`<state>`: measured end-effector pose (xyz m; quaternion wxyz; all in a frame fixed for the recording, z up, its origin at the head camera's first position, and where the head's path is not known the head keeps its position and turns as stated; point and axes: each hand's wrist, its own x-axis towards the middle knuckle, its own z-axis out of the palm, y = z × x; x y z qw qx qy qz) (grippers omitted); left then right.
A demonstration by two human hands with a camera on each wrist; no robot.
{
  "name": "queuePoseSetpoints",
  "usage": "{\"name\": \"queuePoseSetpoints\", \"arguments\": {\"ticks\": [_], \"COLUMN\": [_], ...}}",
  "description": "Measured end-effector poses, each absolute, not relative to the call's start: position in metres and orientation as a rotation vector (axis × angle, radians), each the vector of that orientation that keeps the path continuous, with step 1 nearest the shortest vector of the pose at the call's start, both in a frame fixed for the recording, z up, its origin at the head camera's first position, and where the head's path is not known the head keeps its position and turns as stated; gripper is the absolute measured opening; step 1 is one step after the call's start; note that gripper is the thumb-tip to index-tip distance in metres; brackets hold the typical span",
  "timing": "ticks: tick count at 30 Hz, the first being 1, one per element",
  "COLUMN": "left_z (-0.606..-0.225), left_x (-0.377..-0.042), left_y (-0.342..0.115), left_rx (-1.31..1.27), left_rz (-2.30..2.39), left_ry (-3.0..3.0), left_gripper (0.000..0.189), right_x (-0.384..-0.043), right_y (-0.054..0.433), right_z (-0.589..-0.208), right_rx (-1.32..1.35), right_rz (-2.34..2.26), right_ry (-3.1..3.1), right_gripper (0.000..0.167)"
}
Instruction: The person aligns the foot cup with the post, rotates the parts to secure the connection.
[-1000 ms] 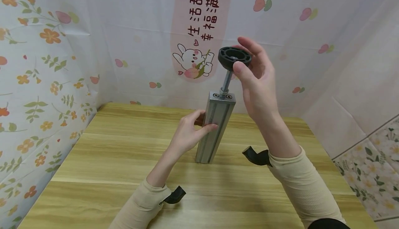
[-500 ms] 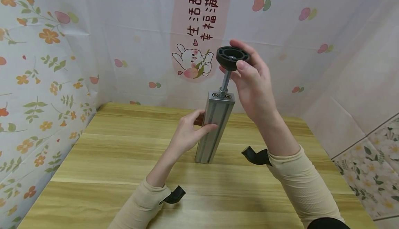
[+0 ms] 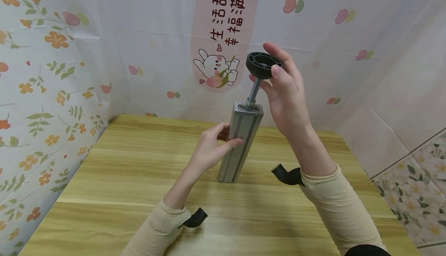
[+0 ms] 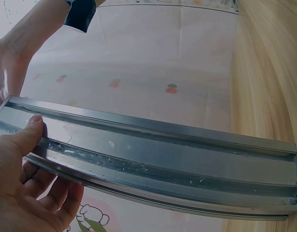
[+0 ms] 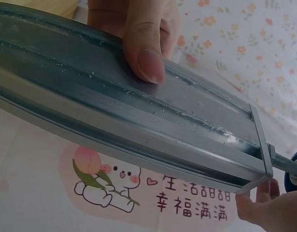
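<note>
A silver aluminium profile stands on its end on the table, leaning slightly to the right. From its top end cap a threaded rod with a nut carries a black round levelling foot, hollow side up. My left hand grips the profile around its middle, thumb on the near face; its fingers curl under the profile in the left wrist view. At the foot's right edge, my right hand holds the rim between thumb and fingers. In the right wrist view only part of the foot shows.
The wood-grain table extends around the profile's lower end. Behind it hangs a printed white sheet, with floral covering on the left. Black bent tubes stick out from both sleeves.
My right thumb has moved right along the rim, and its lower fingers now show beneath the foot. My left hand and the profile stay in place.
</note>
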<state>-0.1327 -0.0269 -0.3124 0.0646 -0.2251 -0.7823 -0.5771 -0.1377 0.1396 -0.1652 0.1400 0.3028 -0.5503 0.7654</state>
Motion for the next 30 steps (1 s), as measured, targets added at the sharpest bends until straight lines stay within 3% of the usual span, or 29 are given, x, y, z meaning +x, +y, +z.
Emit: {"name": "queuePoseSetpoints", "arguments": {"ticks": [9, 16, 19, 30], "left_z": [-0.3135, -0.313, -0.3126, -0.3118], "left_x": [-0.1329, -0.133, -0.1331, -0.1327], "left_y": [-0.0267, -0.0266, -0.0264, -0.0259], "left_rx": [-0.69, -0.694, -0.696, -0.699], "left_rz": [-1.733, -1.738, -1.741, -1.75], "left_ry": [-2.346, -2.345, -2.347, -2.347], "left_gripper": [0.031, 0.031, 0.031, 0.03], "right_x": [-0.1376, -0.1359, -0.1348, -0.1375], "right_y": [0.138, 0.1381, 0.1377, 0.135], "right_z": [-0.1633, -0.163, -0.1625, -0.1624], "right_rx": [0.876, 0.835, 0.835, 0.915], "right_rz": [2.246, 2.054, 2.032, 2.247], "right_ry": [-1.561, -1.678, -1.689, -1.546], "right_gripper": [0.054, 0.065, 0.058, 0.058]}}
